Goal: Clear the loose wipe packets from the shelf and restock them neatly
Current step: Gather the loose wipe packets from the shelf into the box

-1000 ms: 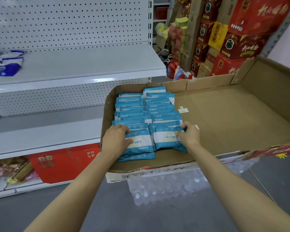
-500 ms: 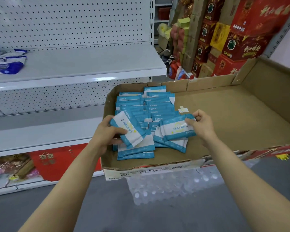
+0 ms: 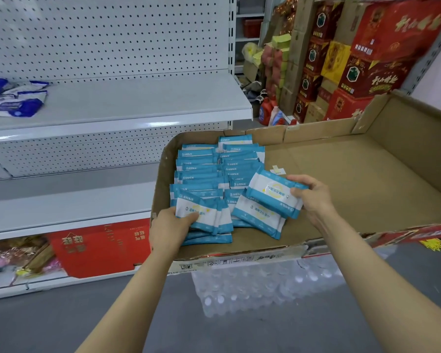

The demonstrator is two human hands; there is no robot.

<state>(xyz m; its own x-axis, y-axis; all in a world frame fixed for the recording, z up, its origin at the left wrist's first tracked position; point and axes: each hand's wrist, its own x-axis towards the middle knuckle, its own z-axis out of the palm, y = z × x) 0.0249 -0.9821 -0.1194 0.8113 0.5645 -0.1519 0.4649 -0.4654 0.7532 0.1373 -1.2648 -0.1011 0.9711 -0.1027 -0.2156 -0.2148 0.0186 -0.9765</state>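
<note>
Several blue-and-white wipe packets (image 3: 209, 169) lie in two overlapping rows at the left end of a wide, shallow cardboard box (image 3: 354, 189). My left hand (image 3: 171, 222) grips a few packets (image 3: 201, 212) at the near end of the left row, low against the pile. My right hand (image 3: 311, 194) holds a small stack of packets (image 3: 273, 193) raised and tilted above the near end of the right row. The white metal shelf (image 3: 138, 98) to the left carries a few loose blue-and-white packets (image 3: 13, 103) at its far left.
The box rests on a shrink-wrapped pack of water bottles (image 3: 252, 284) on the grey floor. Red gift cartons (image 3: 362, 67) are stacked behind it at the right. A lower white shelf (image 3: 61, 207) runs under the first one, with a red box (image 3: 99, 245) beneath.
Both hands went from pressing on the near packets to lifting them. The right hand's stack rose and tilted to the right; the left hand's packets came back down toward the pile.
</note>
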